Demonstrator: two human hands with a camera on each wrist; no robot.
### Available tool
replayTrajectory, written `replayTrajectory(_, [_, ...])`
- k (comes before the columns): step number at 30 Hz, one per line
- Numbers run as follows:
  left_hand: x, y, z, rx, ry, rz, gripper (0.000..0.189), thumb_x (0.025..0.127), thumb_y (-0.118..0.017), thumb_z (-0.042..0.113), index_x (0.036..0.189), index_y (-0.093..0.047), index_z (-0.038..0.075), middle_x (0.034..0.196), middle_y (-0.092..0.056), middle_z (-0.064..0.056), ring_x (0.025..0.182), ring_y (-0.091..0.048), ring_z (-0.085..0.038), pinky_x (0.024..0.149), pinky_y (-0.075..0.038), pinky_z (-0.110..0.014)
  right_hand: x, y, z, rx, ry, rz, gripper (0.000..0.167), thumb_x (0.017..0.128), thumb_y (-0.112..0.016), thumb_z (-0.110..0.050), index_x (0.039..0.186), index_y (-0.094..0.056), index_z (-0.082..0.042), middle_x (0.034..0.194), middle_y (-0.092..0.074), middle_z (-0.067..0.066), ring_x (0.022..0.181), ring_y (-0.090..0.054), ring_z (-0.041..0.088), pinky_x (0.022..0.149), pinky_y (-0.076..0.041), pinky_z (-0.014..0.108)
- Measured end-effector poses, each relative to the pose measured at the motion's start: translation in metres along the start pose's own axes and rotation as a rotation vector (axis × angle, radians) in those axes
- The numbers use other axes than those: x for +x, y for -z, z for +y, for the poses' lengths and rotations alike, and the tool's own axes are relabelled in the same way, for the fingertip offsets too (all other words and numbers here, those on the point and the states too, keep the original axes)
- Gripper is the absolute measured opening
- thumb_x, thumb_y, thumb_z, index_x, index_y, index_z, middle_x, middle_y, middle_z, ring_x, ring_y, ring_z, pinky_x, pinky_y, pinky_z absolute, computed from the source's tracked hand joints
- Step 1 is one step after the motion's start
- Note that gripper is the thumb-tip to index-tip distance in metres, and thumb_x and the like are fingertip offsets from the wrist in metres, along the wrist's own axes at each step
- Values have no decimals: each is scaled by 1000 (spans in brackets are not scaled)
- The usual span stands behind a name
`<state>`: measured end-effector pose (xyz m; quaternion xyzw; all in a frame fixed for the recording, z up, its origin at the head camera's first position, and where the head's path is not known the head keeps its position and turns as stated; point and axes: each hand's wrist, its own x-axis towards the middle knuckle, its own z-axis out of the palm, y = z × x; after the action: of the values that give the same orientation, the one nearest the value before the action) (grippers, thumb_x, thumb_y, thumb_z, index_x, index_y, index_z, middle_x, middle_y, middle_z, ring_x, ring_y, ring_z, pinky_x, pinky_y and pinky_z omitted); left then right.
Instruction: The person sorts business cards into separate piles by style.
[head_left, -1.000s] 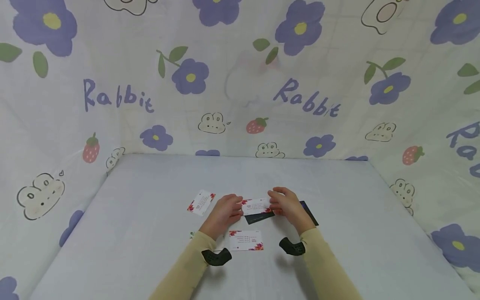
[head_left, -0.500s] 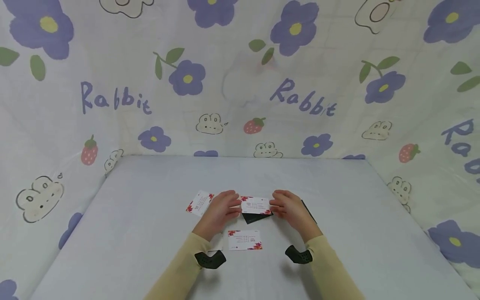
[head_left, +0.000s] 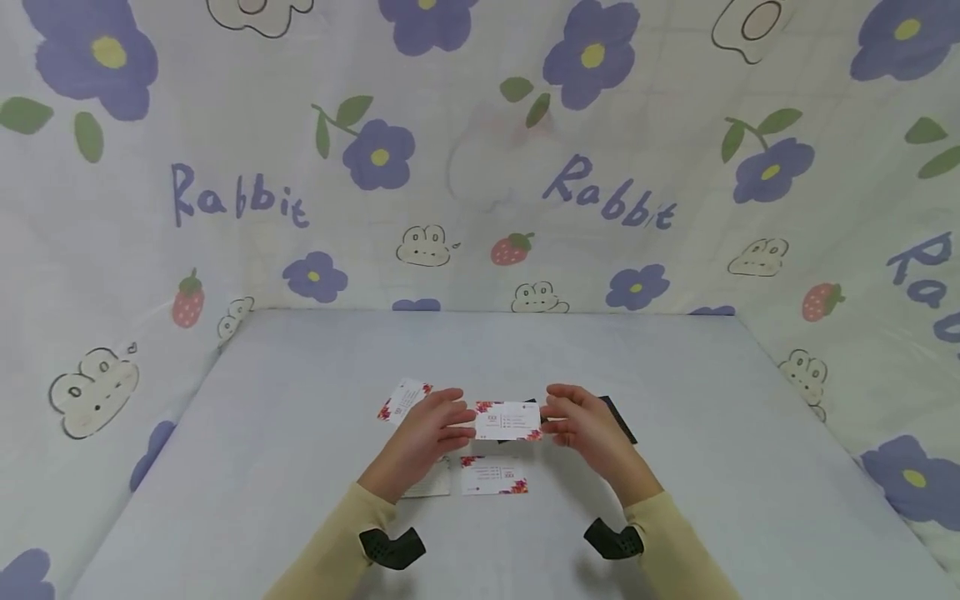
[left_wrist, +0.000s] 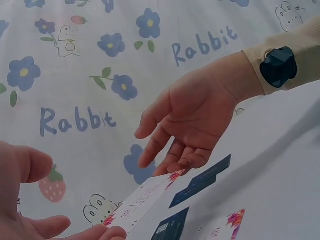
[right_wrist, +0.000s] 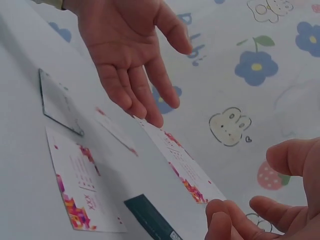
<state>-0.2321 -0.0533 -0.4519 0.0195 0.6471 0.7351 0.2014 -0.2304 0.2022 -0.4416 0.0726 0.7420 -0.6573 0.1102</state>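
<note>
A white business card [head_left: 507, 421] with red floral corners spans the gap between my two hands, its short ends at the fingertips. My left hand [head_left: 420, 442] is at its left end, with relaxed fingers and the thumb apart from the card. Facing it, my right hand [head_left: 592, 429] has its lower fingertips at the other end, thumb also raised. In the left wrist view the card [left_wrist: 145, 200] slants between both hands, above the table. Under and behind it lies a dark card [left_wrist: 172, 225], mostly hidden in the head view.
A similar floral card [head_left: 493, 477] lies nearer the person, beside a pale card [head_left: 431, 482] partly covered by the left hand. Another floral card [head_left: 402, 400] lies at upper left. A dark card [head_left: 621, 421] sits beyond the right hand. A patterned cloth stands behind the table [head_left: 300, 400].
Both hands and the card between them have come slightly toward the person, and the wrists have spread apart. The dark card beneath is now more covered, the pale card at left more exposed.
</note>
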Motion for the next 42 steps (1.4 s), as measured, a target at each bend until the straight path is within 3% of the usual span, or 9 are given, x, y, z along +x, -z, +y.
replayTrajectory(6, [-15,4,-2,3,11,14,53,105,-50,22,153,-38,4,140,-58,-23,111,-68,-24,100,-56,-33,-9,-7,3,0,27,-24,46,105,-54,-22,145,-45,-1,104,-66,6,84,-66,16,73,-52,22])
replayTrajectory(12, [-26,8,-5,-15,6,8,52,105,-48,20,152,-38,2,140,-57,-24,106,-68,-19,95,-56,-28,-12,-12,5,-20,47,-54,45,105,-54,-22,144,-45,-1,103,-67,5,82,-66,14,71,-53,22])
replayTrajectory(27, [-27,10,-5,-19,2,-11,50,105,-47,19,151,-38,2,137,-57,-26,97,-68,-14,89,-57,-24,-11,-16,10,-53,58,-46,47,104,-55,-22,145,-45,0,106,-66,11,82,-66,16,72,-54,22])
replayTrajectory(34, [-26,10,-12,67,55,23,54,104,-51,23,151,-38,0,129,-62,-23,90,-68,-16,88,-58,-28,-11,-21,16,-117,30,-37,47,102,-58,-19,142,-49,2,99,-66,11,76,-65,16,70,-55,24])
replayTrajectory(42, [-26,12,-24,212,88,5,60,104,-54,31,152,-38,-1,125,-67,-22,85,-68,-14,83,-60,-29,-6,-27,29,-207,-15,-22,44,100,-61,-20,138,-53,1,103,-70,18,69,-65,18,67,-58,28])
